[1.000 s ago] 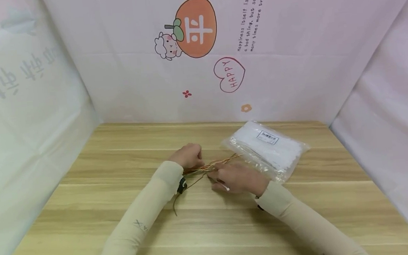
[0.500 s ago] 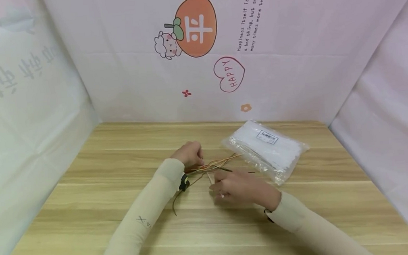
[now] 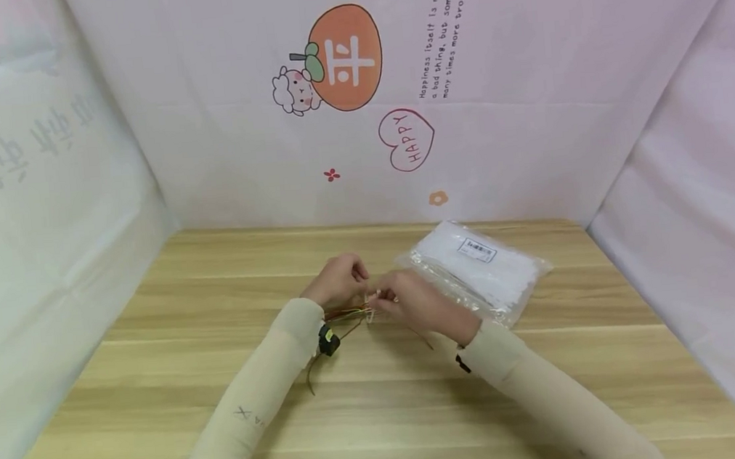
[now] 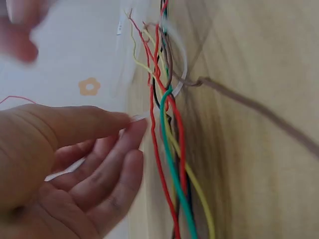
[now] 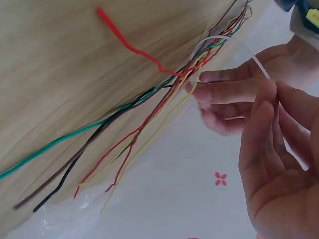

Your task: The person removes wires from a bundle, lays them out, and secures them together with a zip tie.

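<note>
A bundle of thin wires [image 4: 172,144] in red, green, yellow, black and brown lies between the hands above the wooden table. A white cable tie [image 5: 234,41] curves around the bundle in an open loop. My left hand [image 4: 89,154] pinches one end of the tie between thumb and index finger, close beside the wires. Between thumb and fingertips, my right hand [image 5: 279,159] holds the tie's other end. In the head view, the left hand [image 3: 338,279] and right hand [image 3: 416,302] are nearly together, and they partly hide the tie and wires.
A clear plastic bag [image 3: 482,267] of white contents with a barcode label lies behind my right hand. A brown wire [image 4: 259,107] sticks out sideways from the bundle. Printed white cloth [image 3: 256,159] walls off the table [image 3: 358,420] at the back and sides.
My right hand has moved from below the wires up and left, close to the left hand, bringing the tie's end over the bundle. The left hand has stayed nearly in place.
</note>
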The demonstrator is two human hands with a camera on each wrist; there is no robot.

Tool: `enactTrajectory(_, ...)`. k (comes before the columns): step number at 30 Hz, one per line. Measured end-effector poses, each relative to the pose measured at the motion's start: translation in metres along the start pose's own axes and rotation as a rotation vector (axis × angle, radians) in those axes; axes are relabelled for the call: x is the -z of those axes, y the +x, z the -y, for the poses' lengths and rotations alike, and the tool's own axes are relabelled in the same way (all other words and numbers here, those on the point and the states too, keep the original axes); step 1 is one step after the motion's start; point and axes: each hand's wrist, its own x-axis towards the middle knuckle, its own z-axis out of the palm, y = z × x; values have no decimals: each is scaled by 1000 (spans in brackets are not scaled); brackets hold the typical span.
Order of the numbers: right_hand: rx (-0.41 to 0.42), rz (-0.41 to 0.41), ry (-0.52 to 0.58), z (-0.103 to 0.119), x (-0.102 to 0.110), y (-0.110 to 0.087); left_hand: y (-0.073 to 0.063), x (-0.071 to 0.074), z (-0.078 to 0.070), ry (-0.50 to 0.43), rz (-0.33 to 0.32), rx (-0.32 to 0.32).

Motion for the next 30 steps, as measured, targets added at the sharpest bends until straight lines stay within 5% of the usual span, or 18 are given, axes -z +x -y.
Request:
enactTrajectory(4,-129,-64,119,-7,-4,16,-4,-2,1,-87,-70,-21)
enactTrajectory(9,-185,-134,213,-13,-9,25,-7,-4,1,-176,-130,-60)
enactTrajectory(13,-218,-153,203,-15,-11,27,-9,-5,3,-151,-167,-90)
enactTrajectory(30,-143,-65,130,-16,-17,32,-18,-5,3,-25,-236,-64)
